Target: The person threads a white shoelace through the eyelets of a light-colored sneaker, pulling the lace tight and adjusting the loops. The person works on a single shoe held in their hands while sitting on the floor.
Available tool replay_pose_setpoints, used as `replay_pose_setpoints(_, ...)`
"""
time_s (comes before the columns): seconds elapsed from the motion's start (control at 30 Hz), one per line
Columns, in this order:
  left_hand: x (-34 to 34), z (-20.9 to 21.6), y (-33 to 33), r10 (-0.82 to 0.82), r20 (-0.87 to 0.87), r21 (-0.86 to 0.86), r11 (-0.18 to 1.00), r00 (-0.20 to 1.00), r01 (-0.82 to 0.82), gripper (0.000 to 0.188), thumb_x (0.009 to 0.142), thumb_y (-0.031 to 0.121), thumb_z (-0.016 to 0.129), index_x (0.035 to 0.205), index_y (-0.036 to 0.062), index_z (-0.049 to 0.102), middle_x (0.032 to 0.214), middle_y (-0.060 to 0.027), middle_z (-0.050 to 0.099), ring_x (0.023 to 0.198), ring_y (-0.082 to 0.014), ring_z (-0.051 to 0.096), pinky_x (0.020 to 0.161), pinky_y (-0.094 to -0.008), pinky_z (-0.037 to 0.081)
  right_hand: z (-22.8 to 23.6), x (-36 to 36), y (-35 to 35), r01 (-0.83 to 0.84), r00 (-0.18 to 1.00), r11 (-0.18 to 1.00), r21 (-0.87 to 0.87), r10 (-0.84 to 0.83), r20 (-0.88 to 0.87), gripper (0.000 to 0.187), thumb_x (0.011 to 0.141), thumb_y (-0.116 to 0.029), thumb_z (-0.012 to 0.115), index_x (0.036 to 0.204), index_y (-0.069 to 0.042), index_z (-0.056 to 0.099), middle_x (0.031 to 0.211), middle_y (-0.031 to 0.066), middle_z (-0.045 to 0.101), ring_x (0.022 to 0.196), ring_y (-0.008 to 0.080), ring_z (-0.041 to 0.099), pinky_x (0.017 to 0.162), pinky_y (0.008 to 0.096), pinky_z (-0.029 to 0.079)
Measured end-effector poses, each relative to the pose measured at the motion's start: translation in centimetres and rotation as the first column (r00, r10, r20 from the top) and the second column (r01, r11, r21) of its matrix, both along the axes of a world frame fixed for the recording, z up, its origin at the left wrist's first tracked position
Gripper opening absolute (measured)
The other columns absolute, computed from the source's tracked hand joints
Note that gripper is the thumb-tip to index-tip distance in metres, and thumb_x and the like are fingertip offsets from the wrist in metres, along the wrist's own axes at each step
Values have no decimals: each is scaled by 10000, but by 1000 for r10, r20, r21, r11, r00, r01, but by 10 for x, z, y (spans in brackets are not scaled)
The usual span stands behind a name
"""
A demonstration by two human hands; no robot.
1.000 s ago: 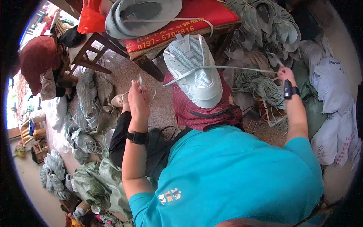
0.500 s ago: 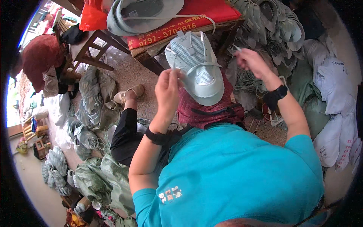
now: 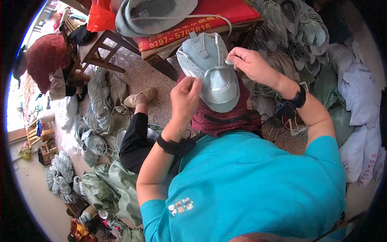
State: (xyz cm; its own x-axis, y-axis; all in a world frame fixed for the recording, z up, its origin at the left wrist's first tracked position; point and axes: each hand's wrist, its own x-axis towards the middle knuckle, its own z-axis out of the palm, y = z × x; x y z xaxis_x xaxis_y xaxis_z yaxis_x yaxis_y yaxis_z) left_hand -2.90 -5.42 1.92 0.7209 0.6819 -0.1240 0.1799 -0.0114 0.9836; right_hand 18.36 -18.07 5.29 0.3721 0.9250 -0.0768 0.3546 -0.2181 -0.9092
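Observation:
A pale grey-blue shoe upper [image 3: 219, 97] lies toe toward me on a maroon cloth [image 3: 227, 121] over my lap. It has a mesh tongue and rows of eyelets. A flat pale shoelace [image 3: 215, 69] crosses above the toe. At the upper's left edge, my left hand [image 3: 186, 97] is closed in a pinch on what looks like one part of the lace, mostly hidden by the fingers. On the right side, by the eyelets, my right hand [image 3: 252, 66] pinches the other lace end; a short whitish bit shows at its fingertips.
Ahead stands a wooden stool [image 3: 161, 64] with a red cover, bearing more grey uppers [image 3: 153, 14] and a loose lace. Bundled uppers [image 3: 296, 28] heap at the right, near white sacks [image 3: 358, 88]. Green sacks [image 3: 100, 187] and grey bundles lie on the left floor.
My right hand has come in from the far right to the upper's eyelet side. My left hand has shifted slightly right and down, still pinching.

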Motion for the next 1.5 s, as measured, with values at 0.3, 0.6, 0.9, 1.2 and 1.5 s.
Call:
replay_pose_setpoints(0.3, 8, 7, 4, -72, 5, -292, 954, 997, 70, 194, 933, 178, 586, 823, 28, 640, 704, 70, 525, 611, -17, 410, 532, -198, 308, 0, -8, -1, 31, 998, 996, 87, -27, -54, 149, 931, -131, 604, 1017, -12, 621, 884, -31, 586, 786, 55, 532, 681, 231, 450)
replay_pose_setpoints(0.6, 12, 3, -1, -41, -25, 19, 999, 999, 42, 230, 941, 190, 574, 773, 36, 603, 666, 76, 467, 602, -12, 376, 517, -212, 290, 14, -12, -6, 22, 994, 1000, 0, -22, 107, 170, 937, -162, 599, 937, -3, 657, 779, -36, 599, 734, 33, 515, 659, 220, 435)
replay_pose_setpoints(0.9, 15, 8, -1, -20, 33, -85, 996, 999, 23, 257, 929, 195, 570, 745, 17, 582, 641, 21, 512, 584, -99, 468, 542, -262, 367, 13, -10, -7, 30, 994, 999, 42, -35, 102, 183, 918, -184, 620, 919, -5, 658, 738, -32, 601, 698, 42, 501, 620, 242, 428)
replay_pose_setpoints(1.2, 16, 26, 4, -34, -125, 660, 744, 992, 109, 194, 877, 145, 577, 764, -3, 522, 722, -187, 531, 687, -369, 555, 607, -420, 442, 13, -18, 13, -134, 684, 980, 148, -17, 729, 112, 803, -131, 616, 748, -43, 575, 719, 85, 596, 739, 257, 606, 664, 390, 462)
replay_pose_setpoints(1.5, 18, 30, 6, -97, -317, 734, 604, 943, 309, 132, 838, 149, 605, 809, 33, 548, 787, -168, 562, 739, -369, 579, 663, -448, 468, 34, -13, 18, -379, 253, 906, -186, 295, 921, 112, 750, -138, 587, 823, -64, 626, 870, 97, 613, 888, 267, 614, 753, 398, 471)
